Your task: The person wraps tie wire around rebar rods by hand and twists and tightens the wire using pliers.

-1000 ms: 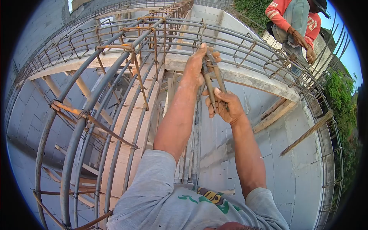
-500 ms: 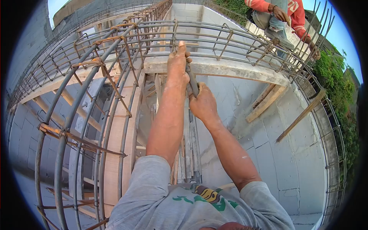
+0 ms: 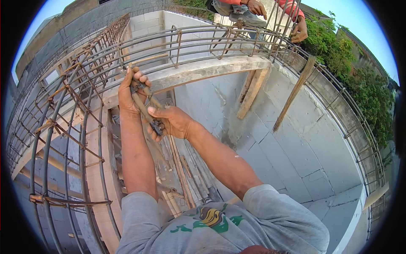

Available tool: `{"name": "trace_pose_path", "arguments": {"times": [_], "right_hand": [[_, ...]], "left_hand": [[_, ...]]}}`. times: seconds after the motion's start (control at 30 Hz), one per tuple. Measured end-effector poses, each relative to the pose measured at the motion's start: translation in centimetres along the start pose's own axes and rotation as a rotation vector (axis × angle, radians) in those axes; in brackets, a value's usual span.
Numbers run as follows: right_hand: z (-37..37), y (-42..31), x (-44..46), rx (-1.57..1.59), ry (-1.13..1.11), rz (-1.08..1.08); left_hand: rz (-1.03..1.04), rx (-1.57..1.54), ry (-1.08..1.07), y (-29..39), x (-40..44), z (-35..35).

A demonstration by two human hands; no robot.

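Note:
Both hands are closed on a worn pair of pincers (image 3: 139, 101) above the formwork. My left hand (image 3: 129, 91) grips it near the dark joint, beside the horizontal rebar cage (image 3: 186, 36). Lower down, my right hand (image 3: 171, 122) holds the handle end, which has a black wrapped part. The fingers partly cover the tool, so its jaws do not show clearly. Just behind the hands runs a wooden formwork beam (image 3: 203, 72), under the cage.
Another rebar cage (image 3: 63, 110) stands close on my left, beside a wooden board (image 3: 99, 169). A bundle of thin tie wire (image 3: 296, 93) hangs at the right. A co-worker's hand (image 3: 300, 31) is at upright bars. Grey block wall (image 3: 287, 148) drops away below.
My view has turned right, so the scene shifts left. The hands have drawn the pincers back from the cage, and its two handles now show apart.

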State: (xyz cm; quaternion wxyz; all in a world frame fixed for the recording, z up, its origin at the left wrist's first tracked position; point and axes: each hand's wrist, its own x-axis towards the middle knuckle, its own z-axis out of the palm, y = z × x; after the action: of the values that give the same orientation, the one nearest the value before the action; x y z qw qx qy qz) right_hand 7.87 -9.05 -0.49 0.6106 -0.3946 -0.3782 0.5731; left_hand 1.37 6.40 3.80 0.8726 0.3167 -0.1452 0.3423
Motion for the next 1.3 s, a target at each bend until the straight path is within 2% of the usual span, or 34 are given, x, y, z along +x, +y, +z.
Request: {"name": "trace_pose_path", "arguments": {"times": [0.03, 0.17, 0.27, 0.37, 0.43, 0.53, 0.63, 0.73, 0.83, 0.87, 0.93, 1.03, 1.1, 1.13, 1.2, 1.23, 1.3], "right_hand": [[-0.1, 0.0, 0.0, -0.209, 0.116, -0.035], [1.0, -0.3, -1.8, -0.914, 0.445, -0.343], [1.5, 2.6, -0.4, -1.341, 0.793, -0.484], [1.8, 1.2, 1.3, -1.229, 0.732, -0.182], [1.3, 0.6, 1.2, -1.119, 0.547, -0.222], [-1.7, -0.9, 0.5, 0.002, -0.064, 0.1], [-2.2, -0.5, 0.8, 0.155, -0.215, 0.103], [-1.2, -0.2, 0.1, -0.143, 0.071, 0.015], [-0.4, 0.8, -0.7, -0.658, 0.499, -0.295], [0.0, 0.8, -0.7, -0.864, 0.524, -0.36], [0.7, 1.2, -0.8, -1.276, 0.573, -0.483], [0.8, 2.5, 2.0, -1.265, 0.737, -0.319], [1.0, 2.2, 2.1, -0.862, 0.599, -0.118], [1.1, 1.9, 2.1, -0.67, 0.519, -0.016], [0.0, 1.4, 1.4, -0.2, 0.224, 0.057], [-0.4, 1.0, 1.2, 0.04, 0.08, 0.087], [-0.1, 0.6, 0.5, 0.094, -0.007, 0.096]], "left_hand": [[0.004, 0.032, 0.006, -0.1, 0.0, -0.2], [0.049, 0.544, 0.467, -0.6, 0.6, 1.2], [0.11, 0.67, 0.614, -1.5, 1.3, 1.8], [0.142, 0.846, 0.652, -1.6, 1.3, 0.9], [0.297, 0.9, 0.619, -1.7, 0.7, 1.5], [0.107, 0.507, 0.469, 0.3, -0.9, 2.7], [0.128, 0.247, 0.416, -0.5, -0.4, 2.7], [0.086, 0.324, 0.338, 0.1, -0.3, 1.5], [0.139, 0.675, 0.556, -0.7, 0.5, 1.2], [0.164, 0.783, 0.608, -1.1, 1.1, 1.2], [0.188, 0.776, 0.735, -2.0, 1.7, 1.4], [0.194, 0.787, 0.784, -1.9, 1.8, 1.4], [0.227, 0.734, 0.766, -1.6, 1.1, 1.6], [0.178, 0.764, 0.676, -0.8, 0.7, 1.6], [0.053, 0.832, 0.508, 1.2, -1.1, 0.9], [0.093, 0.985, 0.492, 2.0, -0.6, -0.6], [0.078, 0.888, 0.445, 2.0, -0.7, -0.6]]}}
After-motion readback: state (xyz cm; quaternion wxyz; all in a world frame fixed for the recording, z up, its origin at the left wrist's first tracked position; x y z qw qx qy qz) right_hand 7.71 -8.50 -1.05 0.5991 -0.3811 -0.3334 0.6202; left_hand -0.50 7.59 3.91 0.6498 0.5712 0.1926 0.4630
